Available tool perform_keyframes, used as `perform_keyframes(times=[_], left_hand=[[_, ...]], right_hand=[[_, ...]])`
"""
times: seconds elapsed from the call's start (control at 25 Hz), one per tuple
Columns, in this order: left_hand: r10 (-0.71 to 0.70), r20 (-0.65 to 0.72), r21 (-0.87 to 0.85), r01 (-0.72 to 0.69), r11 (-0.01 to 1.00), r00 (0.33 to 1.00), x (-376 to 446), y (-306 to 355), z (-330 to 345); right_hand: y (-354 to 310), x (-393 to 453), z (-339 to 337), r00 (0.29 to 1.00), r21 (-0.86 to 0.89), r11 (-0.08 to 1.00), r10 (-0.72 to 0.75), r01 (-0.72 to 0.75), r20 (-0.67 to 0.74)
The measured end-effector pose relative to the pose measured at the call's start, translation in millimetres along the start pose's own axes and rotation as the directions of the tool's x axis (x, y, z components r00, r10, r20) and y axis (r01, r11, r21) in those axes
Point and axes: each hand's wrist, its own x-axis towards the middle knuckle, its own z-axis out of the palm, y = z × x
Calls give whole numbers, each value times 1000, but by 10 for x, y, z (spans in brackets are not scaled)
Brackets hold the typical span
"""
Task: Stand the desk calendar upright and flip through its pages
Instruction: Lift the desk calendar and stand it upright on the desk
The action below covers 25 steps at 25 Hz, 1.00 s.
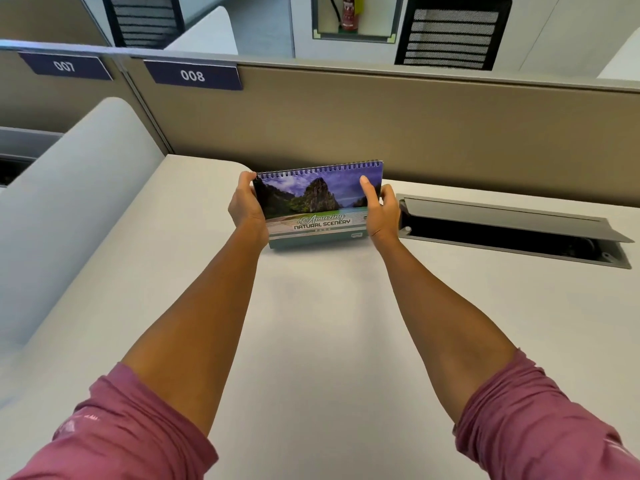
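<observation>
The desk calendar (317,202) stands upright on the white desk (329,323), its spiral binding on top and its cover facing me with a picture of a cliff over water and the words "Amazing Natural Scenery". My left hand (244,206) grips its left edge, fingers behind and thumb near the top corner. On the right edge my right hand (382,211) holds it, with the thumb pressed on the cover's upper right part. The calendar's bottom edge rests on the desk.
An open cable hatch (512,226) with a raised grey lid is set in the desk just right of the calendar. A tan partition (415,126) runs behind, with labels 007 and 008. A curved white divider (79,202) borders the desk's left side.
</observation>
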Motion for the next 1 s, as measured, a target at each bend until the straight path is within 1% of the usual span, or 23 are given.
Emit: perform_keyframes(times=[0.24,0.48,0.68,0.84,1.0], left_hand=[[54,-16,3,-54,999,998,81,-131,-16],[90,-25,0,-90,996,996,139,-176,5],[111,-2,11,-111,994,994,186,-166,9],[113,46,30,-115,993,992,208,-134,0],[85,44,72,-88,994,995,156,-179,-32]], right_hand=[[111,34,-10,998,13,1000,2,-3,59],[153,22,-42,994,-28,999,-12,15,110],[259,-29,-33,988,7,1000,-5,4,156],[362,-40,-44,983,16,1000,8,-11,184],[505,-68,-34,979,18,999,28,-32,204]])
